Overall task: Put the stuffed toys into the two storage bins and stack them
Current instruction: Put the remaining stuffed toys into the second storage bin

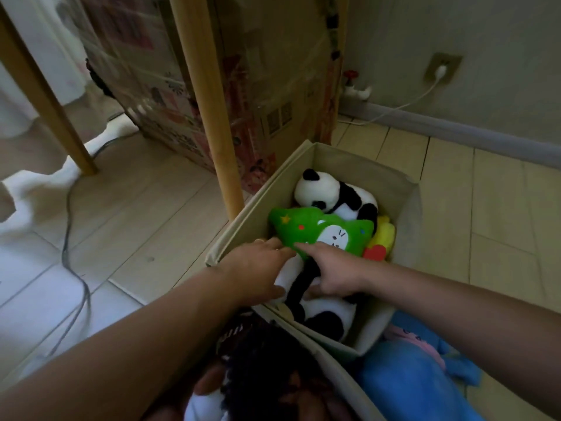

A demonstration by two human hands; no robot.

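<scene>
A beige fabric storage bin (406,205) stands on the floor and holds several stuffed toys. A small panda (328,192) lies at its far end, a green plush (328,232) with a white face across the middle, and a yellow and red toy (384,238) at the right. A larger panda (321,308) fills the near end. My left hand (258,268) grips that panda's left side. My right hand (331,271) holds its right side with the index finger stretched onto the green plush. A second bin (337,369) in the near foreground holds a dark-haired doll (273,369).
A blue and pink plush (419,378) lies on the floor beside the near bin. Wooden table legs (212,117) and a large cardboard box (273,86) stand just behind the far bin. A grey cable (68,238) trails across the floor at left. Wall and socket at right.
</scene>
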